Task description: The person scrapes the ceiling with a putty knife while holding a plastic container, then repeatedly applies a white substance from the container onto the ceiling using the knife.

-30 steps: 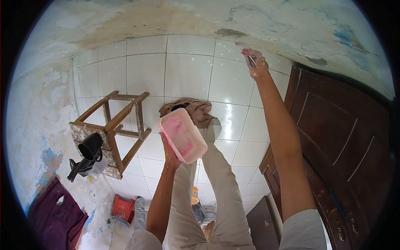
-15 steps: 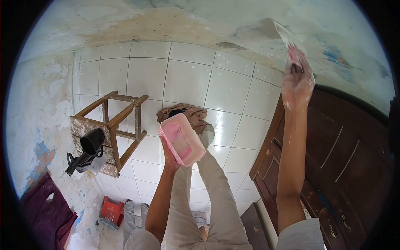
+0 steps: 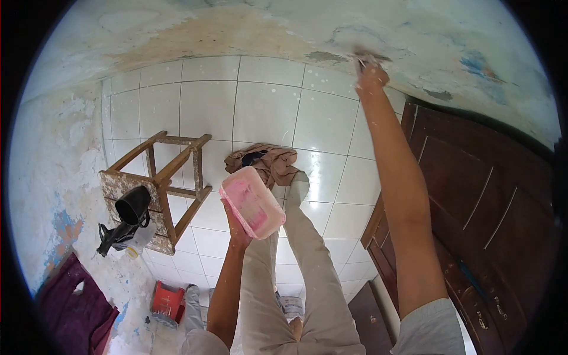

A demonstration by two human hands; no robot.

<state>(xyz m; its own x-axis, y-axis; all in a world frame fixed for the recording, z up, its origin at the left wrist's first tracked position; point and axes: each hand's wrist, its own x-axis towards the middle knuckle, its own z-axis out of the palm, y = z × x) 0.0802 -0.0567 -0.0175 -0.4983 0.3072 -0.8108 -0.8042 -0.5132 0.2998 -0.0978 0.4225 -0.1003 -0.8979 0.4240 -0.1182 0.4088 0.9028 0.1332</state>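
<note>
My left hand [image 3: 236, 229] is closed around the near left side of a pink plastic tub [image 3: 253, 202], which is tilted and has pink and whitish smears inside. At the upper right, my right hand [image 3: 372, 76] grips a flat scraper [image 3: 359, 63] against the patchy, pale wall [image 3: 414, 41]. Motion blurs the hand and the tool, and the scraper's blade is seen nearly edge-on.
A wooden stool [image 3: 171, 168] at the left bears a black cup [image 3: 133, 204] and a black bag. A brown cloth [image 3: 266, 161] lies on the tiles. Dark wooden furniture [image 3: 467, 177] fills the right. Purple cloth [image 3: 74, 305] and a red container [image 3: 168, 300] are lower left.
My right hand has moved left along the wall with the scraper, which has turned from broad face to edge. The tub in my left hand has shifted slightly left.
</note>
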